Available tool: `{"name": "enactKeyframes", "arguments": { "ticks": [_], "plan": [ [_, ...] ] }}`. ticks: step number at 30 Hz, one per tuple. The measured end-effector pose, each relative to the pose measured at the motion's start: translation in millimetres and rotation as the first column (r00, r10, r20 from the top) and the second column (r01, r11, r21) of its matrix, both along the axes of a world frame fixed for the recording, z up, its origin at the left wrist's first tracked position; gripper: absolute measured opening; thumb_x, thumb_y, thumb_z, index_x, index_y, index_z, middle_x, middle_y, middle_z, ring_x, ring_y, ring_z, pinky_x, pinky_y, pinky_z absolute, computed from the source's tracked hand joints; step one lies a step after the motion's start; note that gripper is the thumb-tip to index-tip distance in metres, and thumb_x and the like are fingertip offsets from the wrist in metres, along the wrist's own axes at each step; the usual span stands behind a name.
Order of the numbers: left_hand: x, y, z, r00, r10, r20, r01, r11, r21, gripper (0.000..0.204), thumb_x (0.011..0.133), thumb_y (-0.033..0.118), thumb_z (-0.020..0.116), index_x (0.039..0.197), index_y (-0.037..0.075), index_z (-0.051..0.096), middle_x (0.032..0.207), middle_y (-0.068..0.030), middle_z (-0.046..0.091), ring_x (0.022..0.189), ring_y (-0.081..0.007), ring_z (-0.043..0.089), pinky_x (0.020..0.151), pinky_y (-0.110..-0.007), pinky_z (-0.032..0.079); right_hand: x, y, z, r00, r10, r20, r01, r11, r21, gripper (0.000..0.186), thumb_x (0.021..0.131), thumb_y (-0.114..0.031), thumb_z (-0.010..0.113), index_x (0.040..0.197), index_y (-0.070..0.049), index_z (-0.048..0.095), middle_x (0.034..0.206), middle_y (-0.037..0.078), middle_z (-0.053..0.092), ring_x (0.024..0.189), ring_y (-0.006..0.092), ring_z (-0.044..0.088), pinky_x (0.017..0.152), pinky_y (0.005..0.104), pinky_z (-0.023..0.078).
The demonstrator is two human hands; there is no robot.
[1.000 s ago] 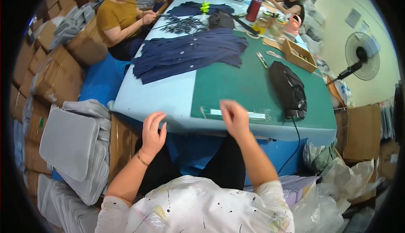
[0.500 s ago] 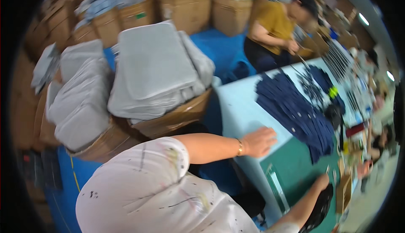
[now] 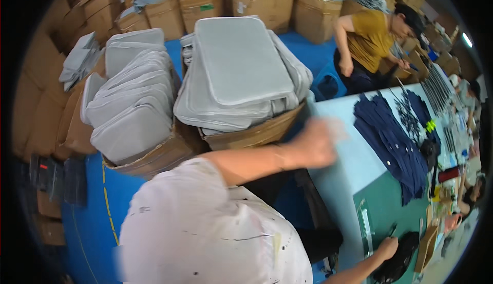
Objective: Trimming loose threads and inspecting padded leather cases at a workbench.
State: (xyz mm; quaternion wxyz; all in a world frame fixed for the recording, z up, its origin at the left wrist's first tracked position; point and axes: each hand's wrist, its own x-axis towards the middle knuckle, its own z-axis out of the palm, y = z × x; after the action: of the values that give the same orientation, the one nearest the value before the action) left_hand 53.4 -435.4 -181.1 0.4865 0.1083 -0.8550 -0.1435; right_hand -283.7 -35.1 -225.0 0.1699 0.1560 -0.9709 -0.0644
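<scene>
My left hand (image 3: 318, 140) is raised near the light blue table's left edge (image 3: 336, 142), beside the cartons; its fingers are smeared by motion. At the lower right, my right hand (image 3: 388, 248) closes on the thread snips (image 3: 393, 230), over the green cutting mat (image 3: 382, 202), next to a black bag (image 3: 398, 261). A large stack of grey padded sleeves (image 3: 241, 60) rests in a carton left of my left hand, with a second stack (image 3: 128, 94) in the carton beside it. Dark navy fabric strips (image 3: 390, 150) lie on the table.
A co-worker in a mustard top (image 3: 367, 42) sits beyond the table near a blue stool (image 3: 328, 81). More cartons (image 3: 262, 4) line the back. A wooden tray (image 3: 426, 248) and a red flask (image 3: 448, 174) stand along the right. Yellow tape marks the blue floor (image 3: 92, 202).
The view has swung left toward the cartons. My left hand has lifted from the table edge. My right hand has reached rightward onto the mat and closed on the snips.
</scene>
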Motion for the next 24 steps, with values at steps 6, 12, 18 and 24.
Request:
{"name": "enactKeyframes", "arguments": {
  "ticks": [6, 12, 18, 24],
  "plan": [
    [234.2, -123.2, 7.0, 0.548, 0.836, 0.032, -0.835, 0.549, -0.024, 0.070, 0.075, 0.027, 0.074, 0.130, 0.000, 0.040, 0.121, -0.0263, 0.044, 0.114, -0.0426, 0.042, 0.100, -0.048, 0.034, 41.7, -21.7, -16.4, 0.999, 0.050, -0.022, -0.055, 0.924, -0.377, 0.026, 0.093, -0.018, 0.048, 0.108, -0.001, 0.060, 0.099, 0.020, 0.058, 0.093, 0.0366, 0.057, 0.078, 0.0429, 0.047],
    [234.4, -144.2, 2.2, 0.629, 0.772, 0.092, -0.609, 0.416, 0.676, 0.079, 0.071, 0.015, 0.076, 0.136, -0.002, 0.033, 0.129, -0.0235, 0.042, 0.119, -0.0379, 0.043, 0.101, -0.045, 0.038, 44.1, -0.2, -43.2, 0.992, 0.123, 0.004, -0.086, 0.711, -0.698, 0.029, 0.097, -0.020, 0.047, 0.114, 0.002, 0.055, 0.104, 0.015, 0.059, 0.093, 0.0274, 0.058, 0.077, 0.0359, 0.046],
    [257.4, -113.9, 72.7, 0.785, 0.520, -0.336, 0.114, 0.412, 0.904, 0.060, 0.076, 0.001, 0.067, 0.131, 0.003, 0.044, 0.118, -0.0130, 0.058, 0.105, -0.0259, 0.058, 0.088, -0.037, 0.049, 83.9, -6.3, -12.7, 0.929, 0.328, 0.170, 0.272, -0.296, -0.916, 0.027, 0.098, -0.017, 0.047, 0.121, -0.005, 0.051, 0.094, 0.004, 0.059, 0.080, 0.0116, 0.056, 0.066, 0.0237, 0.045],
    [183.2, -36.2, 94.8, 0.887, 0.154, -0.436, 0.323, 0.468, 0.823, 0.058, 0.080, 0.008, 0.059, 0.134, 0.001, 0.040, 0.123, -0.0142, 0.054, 0.107, -0.0255, 0.056, 0.091, -0.037, 0.047, 180.7, 14.7, 4.1, 0.832, 0.520, 0.193, 0.508, -0.574, -0.643, 0.024, 0.097, -0.023, 0.051, 0.112, -0.005, 0.055, 0.074, -0.001, 0.050, 0.062, 0.0067, 0.044, 0.053, 0.0200, 0.036]
  ]
}}
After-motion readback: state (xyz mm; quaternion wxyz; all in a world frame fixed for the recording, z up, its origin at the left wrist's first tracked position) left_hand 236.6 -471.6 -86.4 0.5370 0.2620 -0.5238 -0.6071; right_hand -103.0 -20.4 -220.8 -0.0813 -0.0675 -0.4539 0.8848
